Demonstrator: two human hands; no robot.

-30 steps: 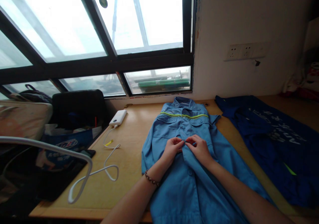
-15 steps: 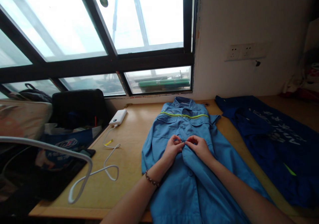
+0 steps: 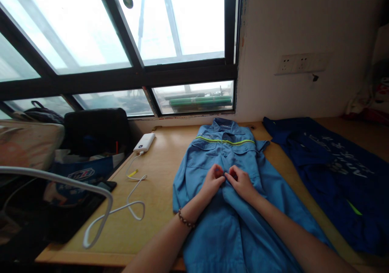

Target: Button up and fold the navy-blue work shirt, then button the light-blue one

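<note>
A light blue work jacket (image 3: 209, 228) with a yellow-green stripe lies front up on the wooden table (image 3: 158, 175), its collar toward the wall. Both hands meet at its front opening, below the chest pockets. My left hand (image 3: 213, 179) pinches the edge of the front placket between thumb and fingers; a beaded bracelet circles that wrist. Close against it, my right hand (image 3: 240, 180) pinches the placket from the other side. The fingertips hide whatever button or buttonhole lies between them. A fold of cloth rises below the right hand.
A dark blue garment with white lettering (image 3: 343, 159) lies to the right. At the left, a white power bank (image 3: 144, 142) trails a white cable (image 3: 135, 202) that loops up into the foreground. A black chair (image 3: 97, 131) and bags stand beyond the table's left edge. Wall sockets (image 3: 304, 63) are at upper right.
The fingers of both hands have shifted slightly at the placket and curl a little more. The jacket stays in place, still pinched by both hands.
</note>
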